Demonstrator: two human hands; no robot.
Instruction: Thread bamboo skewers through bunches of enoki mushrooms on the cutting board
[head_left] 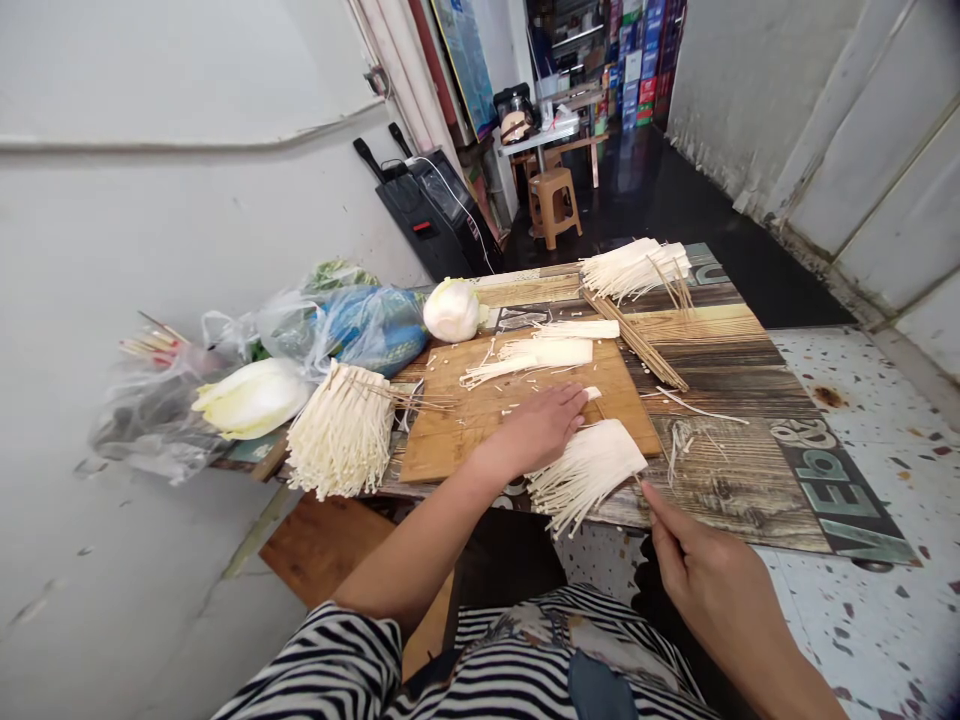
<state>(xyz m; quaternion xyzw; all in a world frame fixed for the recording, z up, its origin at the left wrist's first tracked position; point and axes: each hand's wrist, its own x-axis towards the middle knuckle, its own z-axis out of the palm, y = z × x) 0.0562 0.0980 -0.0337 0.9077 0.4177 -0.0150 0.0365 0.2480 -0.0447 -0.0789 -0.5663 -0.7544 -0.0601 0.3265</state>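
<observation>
Here's the wood-print table (795, 390), spanning the scene, with a black case (420, 225) standing against the wall beyond. On the table lies the wooden cutting board (450, 425); a brown stool (555, 205) stands further back. Down the left side it's crowded: a blue plastic bag (382, 330), a big heap of enoki mushrooms (341, 435), and a napa cabbage (259, 397) just beside that heap. More enoki, a skewered batch (634, 268), sits at the far edge.

Now the hands! The right hand (716, 560) is closed, thumb and forefinger pinching a thin skewer (640, 482) at the corner of a flat enoki bunch (589, 462). That bunch lies at the board's near edge, fringe hanging toward the body. The left hand (547, 425) stretches over the board, fingers nearly straight and together, tips at a small enoki piece (592, 393); whether they grip it, I can't tell. Spare skewers (641, 345) lie right of the board.
</observation>
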